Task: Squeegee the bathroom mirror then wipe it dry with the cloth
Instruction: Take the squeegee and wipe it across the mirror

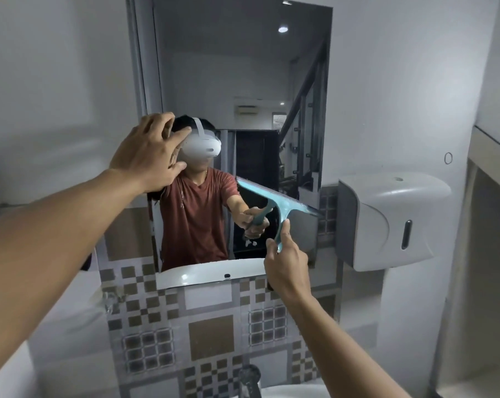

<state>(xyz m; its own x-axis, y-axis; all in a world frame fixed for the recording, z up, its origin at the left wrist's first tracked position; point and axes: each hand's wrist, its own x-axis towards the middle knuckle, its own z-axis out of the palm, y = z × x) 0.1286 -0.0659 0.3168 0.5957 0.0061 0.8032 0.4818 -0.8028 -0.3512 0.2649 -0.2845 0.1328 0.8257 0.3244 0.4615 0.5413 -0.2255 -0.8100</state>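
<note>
Right now, in the head view, the right hand [286,265] has its fingers wrapped round the handle of the blue squeegee [277,208], blade tilted against the lower right of the mirror [243,81]. The left hand [149,150] rests flat on the glass, fingers spread. Best to level the blade and keep even pressure — overlapping strokes, I'd judge. No cloth is visible.

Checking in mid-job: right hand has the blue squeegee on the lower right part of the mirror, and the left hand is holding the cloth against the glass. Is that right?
Not quite. The head view shows the left hand open and empty, spread against the mirror near its left edge; no cloth is in sight. The rest stands: the right hand holds the blue squeegee on the lower right part of the mirror.
</note>
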